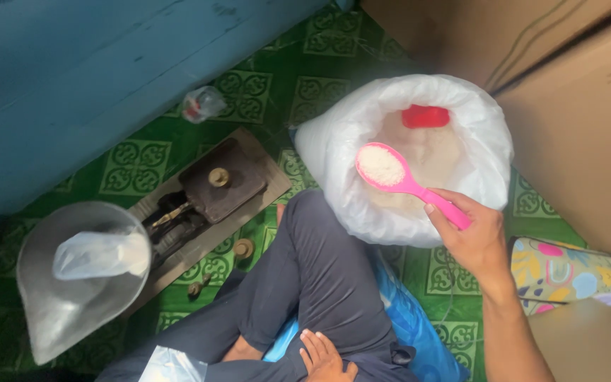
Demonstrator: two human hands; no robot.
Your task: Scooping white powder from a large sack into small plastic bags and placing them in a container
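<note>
The person's right hand is closed around the handle of a bright pink plastic scoop, thumb laid along the top of the handle. The scoop's oval bowl is heaped with white grains and is held level over the open mouth of a large white woven plastic sack, whose rim is rolled down. Inside the sack lies a bed of the same white grains, with a small red plastic container resting on it at the far edge.

The left hand rests low on the person's lap, fingers loosely curled against the dark grey trousers (it holds nothing that can be seen). The person sits cross-legged on a green patterned floor covering.

Well to the left of the sack stands a dark metal balance scale on a wooden base, a brass weight on its flat platform. The scale's wide grey metal pan holds a clear plastic bag partly filled with white grains. Small brass weights lie on the floor just beside the base. A crumpled clear bag lies near the blue wooden wall.
</note>
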